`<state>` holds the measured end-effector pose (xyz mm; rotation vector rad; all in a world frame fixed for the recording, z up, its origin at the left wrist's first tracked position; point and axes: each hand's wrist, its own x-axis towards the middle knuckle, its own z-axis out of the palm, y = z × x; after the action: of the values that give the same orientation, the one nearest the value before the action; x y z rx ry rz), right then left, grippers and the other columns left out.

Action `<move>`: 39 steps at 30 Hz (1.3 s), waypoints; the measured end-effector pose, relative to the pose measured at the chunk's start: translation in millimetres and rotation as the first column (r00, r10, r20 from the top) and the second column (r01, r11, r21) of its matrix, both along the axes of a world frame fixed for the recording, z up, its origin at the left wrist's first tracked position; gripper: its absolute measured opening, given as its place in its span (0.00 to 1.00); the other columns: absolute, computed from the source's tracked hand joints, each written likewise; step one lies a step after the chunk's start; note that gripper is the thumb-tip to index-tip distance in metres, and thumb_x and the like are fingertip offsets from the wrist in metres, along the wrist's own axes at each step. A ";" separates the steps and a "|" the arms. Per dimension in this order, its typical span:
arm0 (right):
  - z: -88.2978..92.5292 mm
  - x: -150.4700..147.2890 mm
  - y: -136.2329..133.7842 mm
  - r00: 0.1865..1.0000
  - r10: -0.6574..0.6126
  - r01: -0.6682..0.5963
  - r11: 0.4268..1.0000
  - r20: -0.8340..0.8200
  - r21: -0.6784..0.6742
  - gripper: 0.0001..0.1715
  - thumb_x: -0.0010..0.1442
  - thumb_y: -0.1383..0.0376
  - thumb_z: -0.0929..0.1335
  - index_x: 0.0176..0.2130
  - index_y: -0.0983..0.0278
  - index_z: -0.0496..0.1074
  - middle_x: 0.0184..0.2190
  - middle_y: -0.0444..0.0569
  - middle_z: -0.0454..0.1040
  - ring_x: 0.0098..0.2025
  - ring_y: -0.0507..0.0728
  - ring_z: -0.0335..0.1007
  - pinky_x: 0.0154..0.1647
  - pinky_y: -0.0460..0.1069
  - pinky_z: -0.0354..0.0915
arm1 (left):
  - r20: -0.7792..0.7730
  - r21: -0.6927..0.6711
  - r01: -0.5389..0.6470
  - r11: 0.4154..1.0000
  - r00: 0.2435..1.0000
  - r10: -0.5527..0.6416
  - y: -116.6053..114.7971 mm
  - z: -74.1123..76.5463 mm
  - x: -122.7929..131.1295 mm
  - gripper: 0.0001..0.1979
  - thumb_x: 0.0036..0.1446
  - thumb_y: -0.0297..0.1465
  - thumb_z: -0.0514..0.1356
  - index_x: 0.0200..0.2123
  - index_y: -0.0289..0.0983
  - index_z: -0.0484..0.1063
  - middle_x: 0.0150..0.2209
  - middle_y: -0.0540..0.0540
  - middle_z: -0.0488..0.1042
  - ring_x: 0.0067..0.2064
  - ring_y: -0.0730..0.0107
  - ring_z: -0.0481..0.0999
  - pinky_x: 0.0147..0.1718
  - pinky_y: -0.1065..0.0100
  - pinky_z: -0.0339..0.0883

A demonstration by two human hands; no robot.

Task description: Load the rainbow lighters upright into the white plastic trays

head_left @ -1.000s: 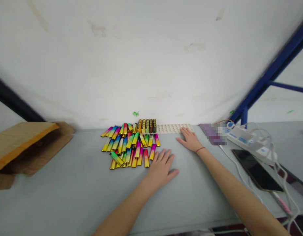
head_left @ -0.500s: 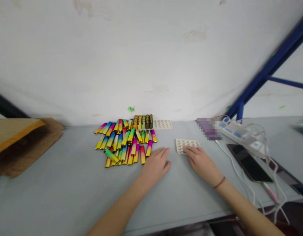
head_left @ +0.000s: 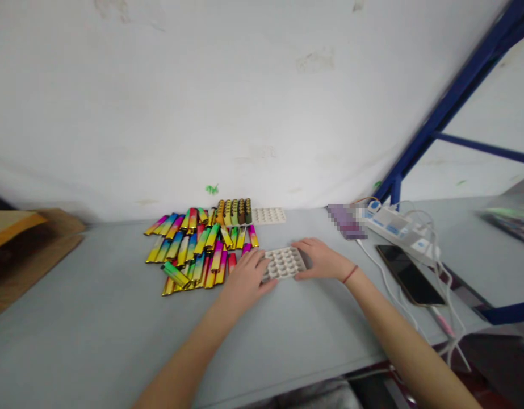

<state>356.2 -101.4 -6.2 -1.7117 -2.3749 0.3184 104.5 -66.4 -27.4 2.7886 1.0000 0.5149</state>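
A small white tray with a grid of holes [head_left: 284, 262] sits low at the table between my hands. My left hand [head_left: 246, 275] grips its left end, thumb at the near side and fingers over the far side. At the right end, my right hand [head_left: 319, 259] holds it with thumb and fingers curved around the edge. Just left of my left hand lies a loose pile of shiny, flat, rainbow-coloured sticks [head_left: 202, 247] with gold ends, which look like lighters. Part of the pile is hidden behind that hand.
Behind the pile, several dark-topped sticks [head_left: 235, 211] stand upright in rows, beside a second white holed tray [head_left: 269, 215]. To the right are a black phone [head_left: 410, 275], a power strip [head_left: 392, 224] and white cables. A brown paper bag [head_left: 53, 241] lies at the left.
The holed tray has moved left and nearer, between my hands. My left hand has taken hold of its left end, and my right hand has shifted from its top to its right end.
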 end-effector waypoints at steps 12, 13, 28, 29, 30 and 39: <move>-24.1 25.0 -8.1 0.941 0.043 -0.044 0.999 -0.336 0.006 0.48 0.46 0.46 0.79 0.58 0.64 0.67 0.57 0.61 0.70 0.60 0.68 0.65 0.64 0.65 0.60 | -0.221 0.054 -0.530 0.846 0.820 0.528 11.0 30.1 -18.1 0.20 0.66 0.42 0.53 0.43 0.37 0.79 0.44 0.38 0.79 0.48 0.50 0.75 0.43 0.56 0.65; -24.9 25.6 -9.3 0.939 0.041 -0.042 0.999 -0.341 0.006 0.48 0.47 0.46 0.78 0.60 0.64 0.66 0.58 0.61 0.69 0.61 0.68 0.64 0.64 0.65 0.59 | -0.227 0.061 -0.533 0.844 0.816 0.531 9.6 28.1 -15.6 0.20 0.66 0.43 0.53 0.44 0.36 0.79 0.44 0.38 0.79 0.49 0.49 0.75 0.43 0.55 0.65; -21.5 19.9 -12.8 0.958 0.045 -0.034 0.998 -0.285 0.044 0.46 0.49 0.57 0.76 0.63 0.65 0.64 0.59 0.61 0.69 0.61 0.68 0.64 0.65 0.65 0.59 | 0.379 -0.320 -0.354 0.879 0.802 0.461 13.9 9.3 -6.7 0.14 0.64 0.33 0.54 0.51 0.37 0.67 0.41 0.40 0.80 0.41 0.57 0.80 0.45 0.57 0.68; -21.7 20.3 -12.7 0.957 0.045 -0.034 0.998 -0.287 0.045 0.45 0.50 0.58 0.76 0.63 0.65 0.64 0.59 0.61 0.69 0.61 0.68 0.64 0.65 0.64 0.59 | 0.442 -0.395 -0.304 0.867 0.764 0.469 14.0 9.3 -6.5 0.14 0.64 0.34 0.53 0.51 0.37 0.66 0.40 0.41 0.79 0.40 0.59 0.80 0.44 0.58 0.69; -22.0 20.4 -12.7 0.956 0.045 -0.032 0.998 -0.290 0.047 0.44 0.50 0.58 0.76 0.62 0.64 0.64 0.59 0.60 0.69 0.61 0.68 0.64 0.65 0.64 0.59 | 0.497 -0.473 -0.249 0.845 0.716 0.490 13.7 9.7 -6.0 0.14 0.63 0.35 0.53 0.50 0.37 0.64 0.38 0.43 0.79 0.38 0.61 0.79 0.42 0.60 0.70; -23.3 17.6 -11.1 0.961 0.028 -0.010 0.998 -0.274 0.069 0.40 0.52 0.56 0.75 0.61 0.63 0.66 0.59 0.59 0.70 0.61 0.67 0.65 0.64 0.64 0.59 | 0.496 -0.868 0.187 0.459 0.325 0.805 19.0 17.2 3.7 0.21 0.55 0.52 0.55 0.30 0.39 0.62 0.19 0.58 0.58 0.15 0.80 0.53 0.15 0.75 0.47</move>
<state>373.8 -112.5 -29.4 -1.5061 -2.1767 0.4431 108.2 -47.4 -10.3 0.9657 1.1052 1.0794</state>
